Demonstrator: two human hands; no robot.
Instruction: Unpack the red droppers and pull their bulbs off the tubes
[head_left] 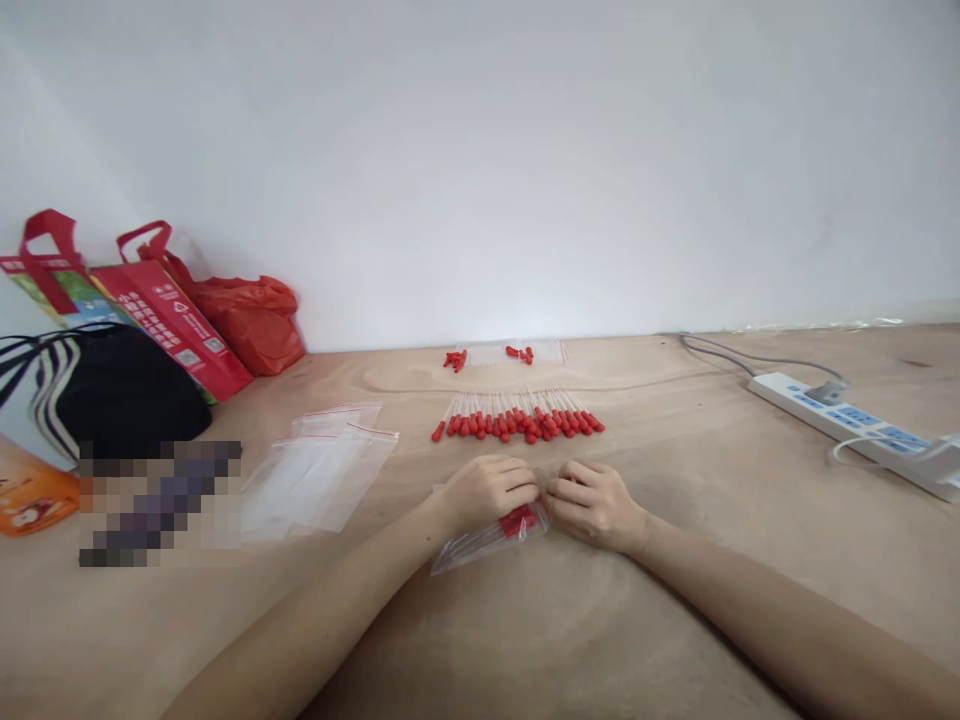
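Note:
A clear zip bag (459, 556) lies on the table in front of me, with several droppers (517, 521) inside, red bulbs toward its right end. Over the bag's upper side, my left hand (489, 490) is closed, fingers curled on the plastic. My right hand (595, 506) is closed too, its fingertips at the bag's right end, close to the left hand's fingers. What the fingertips pinch is partly hidden. Just beyond both hands, a row of thin clear droppers with red rubber bulbs (517, 424) lies with the bulbs toward me.
Flat zip bags (319, 478) overlap on the left. Near the wall lie a clear bag (484, 353) and small red bulbs (454, 360). A power strip (847, 420) with cables stands right. Shopping bags (176, 325) and a black drawstring bag (127, 395) are far left, beside a blurred dark object.

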